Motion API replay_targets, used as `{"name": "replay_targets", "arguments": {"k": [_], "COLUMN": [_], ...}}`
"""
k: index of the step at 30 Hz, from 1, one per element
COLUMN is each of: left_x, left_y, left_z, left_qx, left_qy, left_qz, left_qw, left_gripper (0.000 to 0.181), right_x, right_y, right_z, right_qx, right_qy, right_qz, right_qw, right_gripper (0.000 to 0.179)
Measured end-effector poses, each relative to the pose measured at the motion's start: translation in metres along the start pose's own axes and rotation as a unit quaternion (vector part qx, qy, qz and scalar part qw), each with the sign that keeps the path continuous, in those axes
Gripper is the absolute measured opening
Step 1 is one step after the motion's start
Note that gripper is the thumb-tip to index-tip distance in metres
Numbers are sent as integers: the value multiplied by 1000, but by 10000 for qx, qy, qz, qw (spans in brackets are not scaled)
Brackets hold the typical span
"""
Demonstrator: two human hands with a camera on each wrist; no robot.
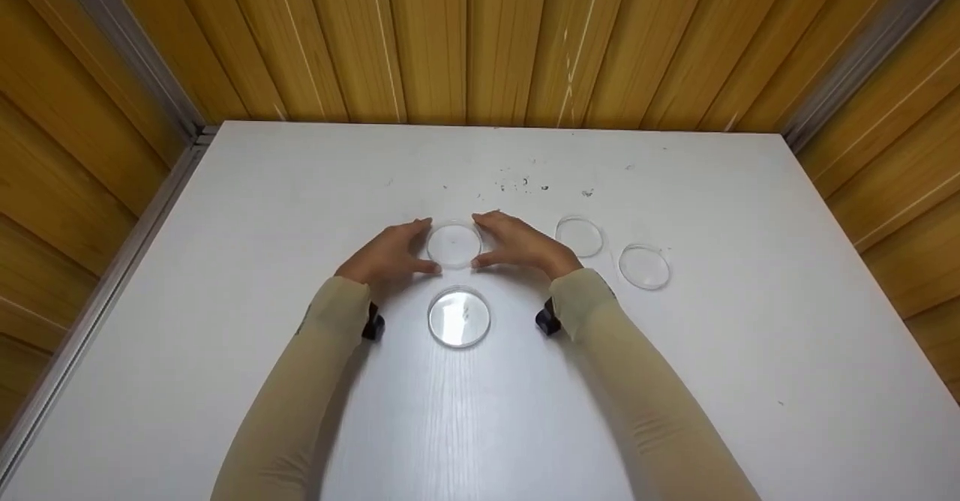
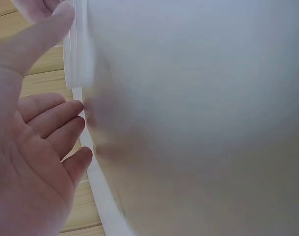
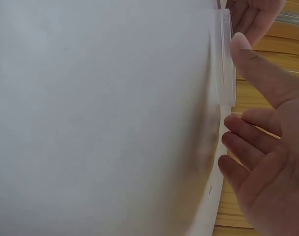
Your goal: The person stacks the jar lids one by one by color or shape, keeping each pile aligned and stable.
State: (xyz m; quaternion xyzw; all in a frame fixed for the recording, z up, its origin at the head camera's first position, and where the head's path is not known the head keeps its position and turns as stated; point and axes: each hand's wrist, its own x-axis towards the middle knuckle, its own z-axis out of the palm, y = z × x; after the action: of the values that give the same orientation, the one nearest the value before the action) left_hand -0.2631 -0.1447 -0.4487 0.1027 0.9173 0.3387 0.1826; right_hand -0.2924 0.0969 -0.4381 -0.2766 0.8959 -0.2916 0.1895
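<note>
A clear round petri dish [image 1: 454,244] sits between my two hands on the white table. To its left is my left hand [image 1: 394,252], thumb at the near rim and index fingertip by the far side. My right hand [image 1: 521,242] mirrors it on the other side. Both hands have spread, relaxed fingers. In the left wrist view the thumb [image 2: 58,19] overlaps the side wall of the dish [image 2: 75,64], and the other fingers extend toward the tabletop. The right wrist view likewise has the thumb [image 3: 242,46] against the dish wall [image 3: 225,73]. Nearer the body lies another petri dish [image 1: 459,317].
Two more clear round dish pieces, one [image 1: 580,236] beside the right wrist and another [image 1: 644,267] farther right, lie on the white table [image 1: 247,208]. Small dark marks [image 1: 525,182] speckle its far part. Yellow wood-look panels [image 1: 435,43] stand behind and at both sides.
</note>
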Motion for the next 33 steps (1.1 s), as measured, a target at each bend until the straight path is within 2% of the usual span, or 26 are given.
{"name": "replay_targets", "arguments": {"k": [7, 18, 25, 33], "left_x": [1, 2, -1, 2], "left_y": [4, 6, 8, 8], "left_z": [3, 3, 1, 1], "left_qx": [84, 72, 269, 392], "left_qy": [2, 59, 48, 102], "left_qz": [61, 58, 318, 381], "left_qw": [9999, 9999, 9991, 9985], "left_gripper": [86, 81, 81, 80], "right_x": [4, 5, 4, 3], "right_y": [0, -5, -5, -2], "right_z": [6, 12, 12, 12], "right_qx": [15, -66, -123, 48], "right_qy": [49, 163, 200, 377], "right_qz": [79, 145, 34, -27], "right_qw": [10000, 9997, 9997, 9993], "right_gripper": [91, 85, 82, 81]}}
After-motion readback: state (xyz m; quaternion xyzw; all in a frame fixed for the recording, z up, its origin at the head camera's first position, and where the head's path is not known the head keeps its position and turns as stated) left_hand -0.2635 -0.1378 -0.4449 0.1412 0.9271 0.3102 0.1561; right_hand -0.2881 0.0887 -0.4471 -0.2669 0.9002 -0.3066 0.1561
